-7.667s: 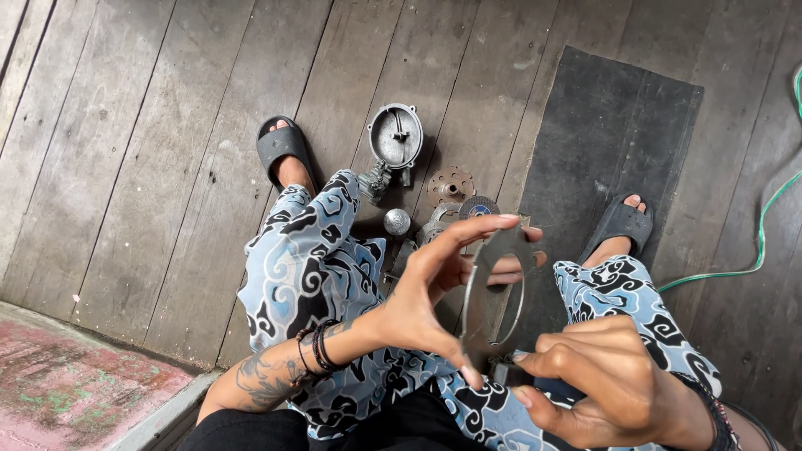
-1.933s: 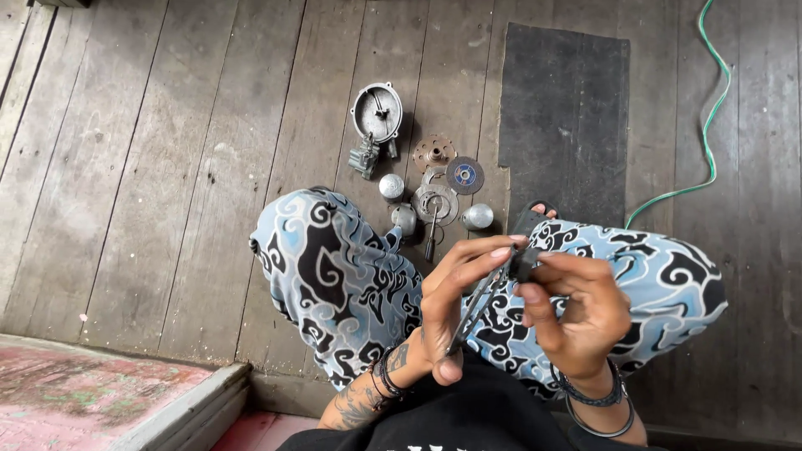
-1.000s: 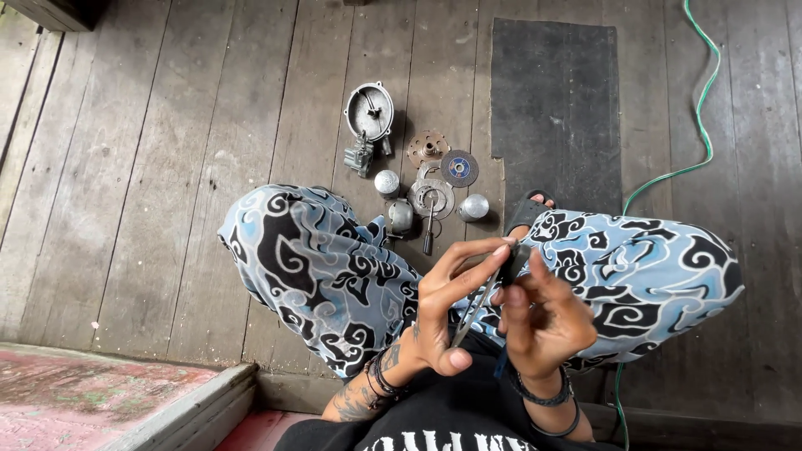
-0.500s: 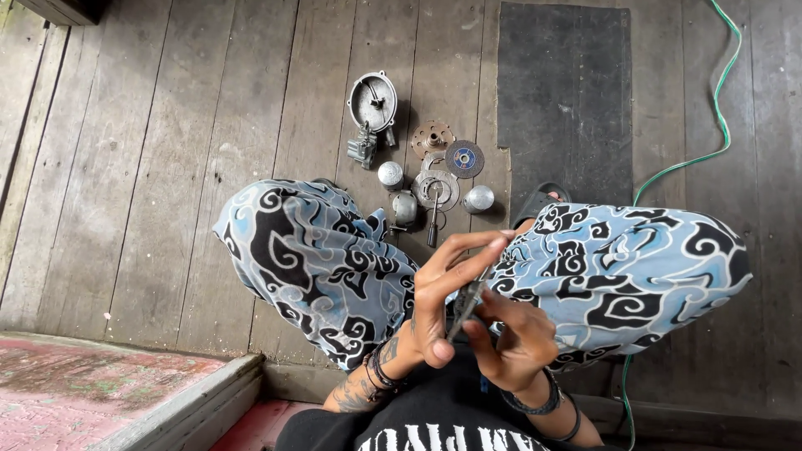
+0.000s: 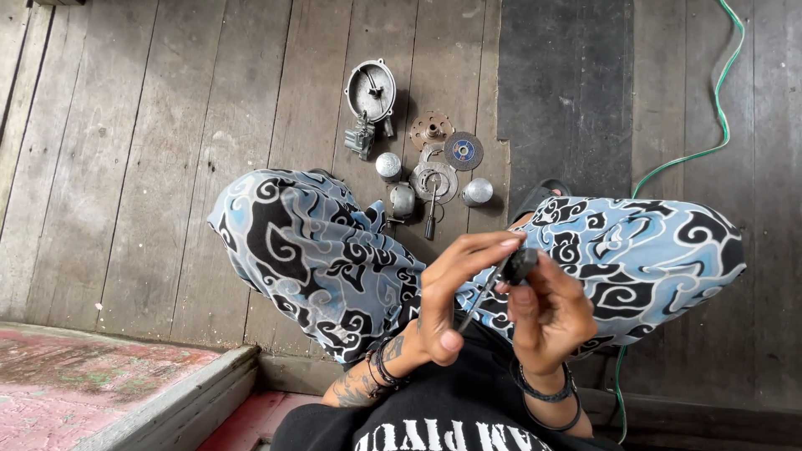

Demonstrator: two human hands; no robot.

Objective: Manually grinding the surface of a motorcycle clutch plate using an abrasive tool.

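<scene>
On the plank floor (image 5: 167, 150), far from the person, lies a cluster of metal parts: a round housing (image 5: 371, 90) farthest, a toothed disc (image 5: 431, 129) and a grey cutting disc (image 5: 463, 151) to its right, 2 small cylinders (image 5: 388, 166) nearer, and a ring plate (image 5: 433, 181) between them. A dark mat (image 5: 565, 92) covers the floor to the right, and a green hose (image 5: 718, 100) curves past it at the far right. The person's knees in blue patterned cloth (image 5: 317, 250) spread left and right, and the near parts sit just beyond them. A pink ledge (image 5: 92, 392) fills the near left corner.

Both hands meet in front of the lap. The left hand (image 5: 447, 301) pinches a thin dark tool (image 5: 493, 284) between thumb and fingers. The right hand (image 5: 547, 313) closes round its thicker black end (image 5: 520, 265). The tool's long axis runs diagonally, black end up and to the far right, thin end down toward the near left; it may be a flat blade seen edge-on, though the view is too small to be sure.
</scene>
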